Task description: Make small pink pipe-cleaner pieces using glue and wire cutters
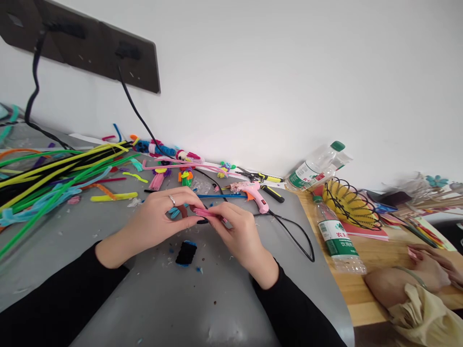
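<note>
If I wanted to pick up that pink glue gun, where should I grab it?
Probably by its handle, from above and the near right side. The glue gun lies on its side, handle slanting toward the person, nozzle pointing left, away from that grip. The cord leaves the handle's end, so hold just short of it. A black-and-yellow tool lies close beyond.
</note>
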Motion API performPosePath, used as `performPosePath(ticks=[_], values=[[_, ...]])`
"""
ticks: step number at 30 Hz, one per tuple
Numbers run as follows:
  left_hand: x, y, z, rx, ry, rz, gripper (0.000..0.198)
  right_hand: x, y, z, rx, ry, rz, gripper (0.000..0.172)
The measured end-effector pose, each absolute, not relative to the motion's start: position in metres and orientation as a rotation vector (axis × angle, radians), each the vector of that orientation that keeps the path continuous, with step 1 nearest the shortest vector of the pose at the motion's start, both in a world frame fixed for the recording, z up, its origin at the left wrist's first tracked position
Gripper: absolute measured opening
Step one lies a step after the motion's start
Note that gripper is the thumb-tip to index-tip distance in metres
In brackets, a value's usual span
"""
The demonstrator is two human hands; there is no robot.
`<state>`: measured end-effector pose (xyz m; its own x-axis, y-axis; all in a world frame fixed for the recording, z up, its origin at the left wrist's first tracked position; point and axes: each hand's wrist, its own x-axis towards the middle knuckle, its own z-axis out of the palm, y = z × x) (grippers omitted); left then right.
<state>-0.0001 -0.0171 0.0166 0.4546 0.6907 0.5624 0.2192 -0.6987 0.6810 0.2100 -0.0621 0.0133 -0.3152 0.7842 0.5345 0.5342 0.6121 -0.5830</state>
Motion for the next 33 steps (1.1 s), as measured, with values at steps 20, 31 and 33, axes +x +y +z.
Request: performPosePath(ticks=[20, 31, 33], values=[[-0.0018, -0.0161, 0.0141, 2.229, 0.765, 1.15, 0.016, 0.2138, -0.0608, 0.0106, -1.021, -2.158, 0.134, 0.025], [-0.0017, -0.0146, 0.0133, 2.233, 0.754, 1.162, 0.019, 0.2163, -0.0608, 0.0104, -1.008, -2.194, 0.108, 0.024], [-0.0021, -0.0143, 0.013, 2.233, 0.775, 1.15, 0.02, 0.2162, -0.0605, 0.01, -1.003, -2.189, 0.104, 0.024]])
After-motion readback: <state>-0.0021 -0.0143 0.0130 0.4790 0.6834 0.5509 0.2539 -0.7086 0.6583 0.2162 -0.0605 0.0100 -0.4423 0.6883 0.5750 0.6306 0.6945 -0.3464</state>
